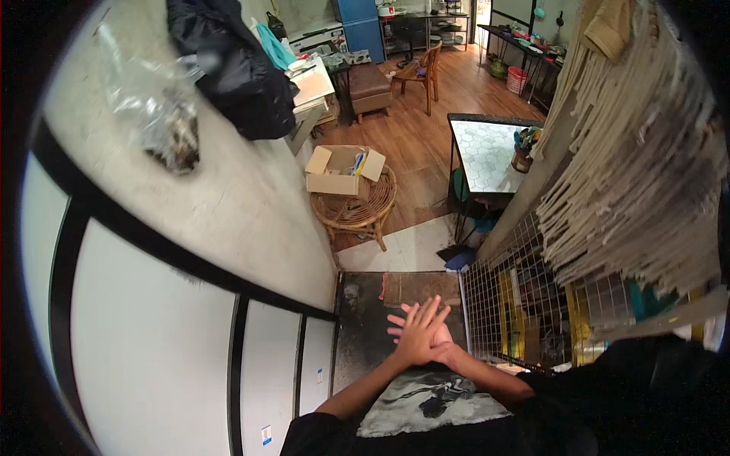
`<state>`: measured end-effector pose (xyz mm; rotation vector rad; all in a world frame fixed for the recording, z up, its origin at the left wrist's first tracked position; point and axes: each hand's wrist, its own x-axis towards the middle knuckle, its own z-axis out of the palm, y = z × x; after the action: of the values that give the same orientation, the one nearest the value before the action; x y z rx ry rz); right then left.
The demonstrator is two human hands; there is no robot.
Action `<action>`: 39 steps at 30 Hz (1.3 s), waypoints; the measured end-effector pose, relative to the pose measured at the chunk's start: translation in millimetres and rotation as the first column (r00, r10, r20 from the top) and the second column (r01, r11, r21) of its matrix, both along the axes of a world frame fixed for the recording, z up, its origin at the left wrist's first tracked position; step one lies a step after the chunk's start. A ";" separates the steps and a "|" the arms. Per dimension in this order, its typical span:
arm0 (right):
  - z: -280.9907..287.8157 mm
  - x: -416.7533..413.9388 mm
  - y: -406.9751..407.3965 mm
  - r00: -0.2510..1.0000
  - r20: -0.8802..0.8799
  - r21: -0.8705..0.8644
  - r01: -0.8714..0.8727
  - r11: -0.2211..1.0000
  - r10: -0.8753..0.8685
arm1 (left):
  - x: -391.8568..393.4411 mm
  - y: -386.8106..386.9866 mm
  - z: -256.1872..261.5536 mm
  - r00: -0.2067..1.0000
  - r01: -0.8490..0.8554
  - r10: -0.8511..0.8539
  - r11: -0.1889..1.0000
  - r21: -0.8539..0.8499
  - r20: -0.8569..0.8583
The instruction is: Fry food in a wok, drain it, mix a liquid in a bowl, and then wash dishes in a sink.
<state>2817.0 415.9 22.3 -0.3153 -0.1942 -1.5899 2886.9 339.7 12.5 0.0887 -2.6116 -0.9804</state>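
Note:
My left hand (417, 336) lies across the palm of my right hand (442, 337), in front of my black printed shirt (439, 399). The fingers of both hands are spread and cross one another, and neither hand holds an object. Part of the right hand is hidden behind the left. Beyond them a brown doormat (422, 288) lies on the dark floor. Farther off, an open cardboard box (333, 183) sits on a round rattan table (379, 208), with a blue and yellow item inside it.
White panels with black frames (236, 342) line the left side. At right stand a wire grid (496, 308) and a hanging fringed macrame piece (621, 171). A tiled-top table (485, 154), a wooden chair (425, 71) and a brown ottoman (368, 88) stand farther ahead.

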 end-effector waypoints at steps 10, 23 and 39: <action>-7.3 -176.6 -146.3 0.706 -0.708 0.285 0.312 0.906 -0.020 | -177.2 -161.1 -14.4 0.859 -0.447 0.497 0.845 0.293 -0.124; 34.1 -472.0 -317.0 -0.626 -0.763 -0.510 0.432 0.744 -0.160 | -479.4 -290.4 1.8 0.803 -0.180 0.594 0.174 0.968 0.042; -86.9 -829.2 -499.3 -0.351 -0.888 0.031 0.598 0.801 0.296 | -601.8 -614.9 19.9 0.667 0.208 0.739 -0.310 0.928 0.097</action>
<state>1987.8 -83.4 -64.6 -1.2134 1.8921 -0.9549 2285.1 -275.3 32.4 0.7126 -0.3312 -2.0864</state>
